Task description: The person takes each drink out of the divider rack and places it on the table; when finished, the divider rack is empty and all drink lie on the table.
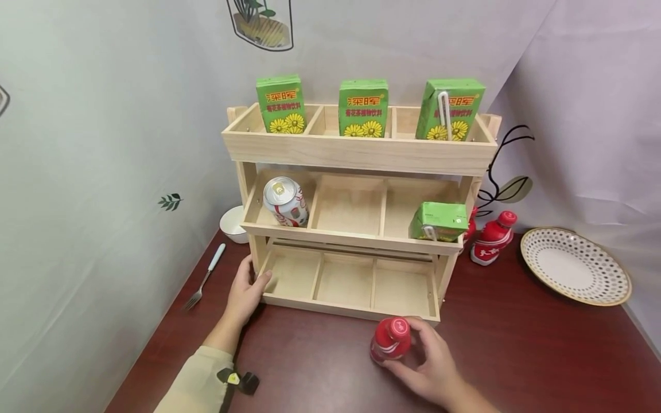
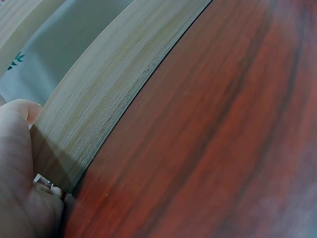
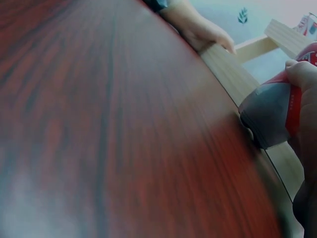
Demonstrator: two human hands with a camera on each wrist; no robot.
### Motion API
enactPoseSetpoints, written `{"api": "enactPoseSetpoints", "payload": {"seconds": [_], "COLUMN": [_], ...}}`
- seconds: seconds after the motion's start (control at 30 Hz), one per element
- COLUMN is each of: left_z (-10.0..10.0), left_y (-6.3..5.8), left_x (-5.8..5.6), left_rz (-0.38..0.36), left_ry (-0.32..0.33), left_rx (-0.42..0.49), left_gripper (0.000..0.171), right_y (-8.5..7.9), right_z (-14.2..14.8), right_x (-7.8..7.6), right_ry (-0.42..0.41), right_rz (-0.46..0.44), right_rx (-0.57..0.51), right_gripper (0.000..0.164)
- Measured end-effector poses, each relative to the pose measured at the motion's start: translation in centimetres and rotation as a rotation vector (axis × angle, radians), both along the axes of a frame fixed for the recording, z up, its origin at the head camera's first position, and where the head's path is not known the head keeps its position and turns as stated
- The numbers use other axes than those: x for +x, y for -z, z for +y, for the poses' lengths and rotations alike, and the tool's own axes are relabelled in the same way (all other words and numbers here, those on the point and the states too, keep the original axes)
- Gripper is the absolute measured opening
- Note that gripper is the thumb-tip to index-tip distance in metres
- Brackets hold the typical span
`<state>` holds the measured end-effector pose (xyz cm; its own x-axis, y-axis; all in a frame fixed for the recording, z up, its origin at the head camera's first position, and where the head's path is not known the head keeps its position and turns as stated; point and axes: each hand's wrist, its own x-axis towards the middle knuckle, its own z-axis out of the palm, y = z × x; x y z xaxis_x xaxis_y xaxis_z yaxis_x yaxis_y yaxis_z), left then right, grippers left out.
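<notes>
A three-tier wooden shelf (image 1: 358, 153) stands on the dark red table. My left hand (image 1: 245, 297) grips its lower left corner, thumb at the inner side; the left wrist view shows the front board (image 2: 114, 74) against that hand. In front of the lower right section, my right hand (image 1: 434, 367) holds a red bottle (image 1: 388, 343) with a red cap. The right wrist view has the bottle (image 3: 272, 111) tilted close to the tabletop; whether it touches is unclear. A silver-white can (image 1: 287, 205) and a green drink carton (image 1: 440, 221) lying down occupy the middle tier.
Three green drink cartons, the middle one (image 1: 363, 109) among them, stand on the top tier. Right of the shelf are another red bottle (image 1: 493, 238), a partly hidden one, and a dotted plate (image 1: 575, 267). A fork (image 1: 205, 275) and white bowl (image 1: 234, 225) lie left.
</notes>
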<state>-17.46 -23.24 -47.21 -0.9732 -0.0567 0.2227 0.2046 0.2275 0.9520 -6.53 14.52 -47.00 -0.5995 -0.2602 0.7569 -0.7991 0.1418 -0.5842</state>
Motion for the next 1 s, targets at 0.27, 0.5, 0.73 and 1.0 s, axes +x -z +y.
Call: {"api": "enactPoseSetpoints", "payload": {"seconds": [0.27, 0.5, 0.73, 1.0], "left_z": [0.0, 0.1, 0.1, 0.1], "left_y": [-0.1, -0.1, -0.1, -0.2], "left_x": [0.0, 0.1, 0.1, 0.2], "left_rz": [0.001, 0.004, 0.006, 0.017], "left_ry": [-0.006, -0.004, -0.01, -0.024], "left_rx": [-0.015, -0.002, -0.022, -0.061], "left_gripper": [0.054, 0.054, 0.054, 0.054], "right_y": [0.2, 2.1, 0.6, 0.8], "right_z": [1.3, 3.3, 4.3, 5.4], "right_x": [0.1, -0.2, 0.9, 0.8], "right_ry": [0.073, 0.151, 0.269, 0.288], "right_rz": [0.044, 0.083, 0.046, 0.055], "right_rx": [0.026, 0.049, 0.079, 0.056], "right_gripper": [0.071, 0.072, 0.073, 0.074]}}
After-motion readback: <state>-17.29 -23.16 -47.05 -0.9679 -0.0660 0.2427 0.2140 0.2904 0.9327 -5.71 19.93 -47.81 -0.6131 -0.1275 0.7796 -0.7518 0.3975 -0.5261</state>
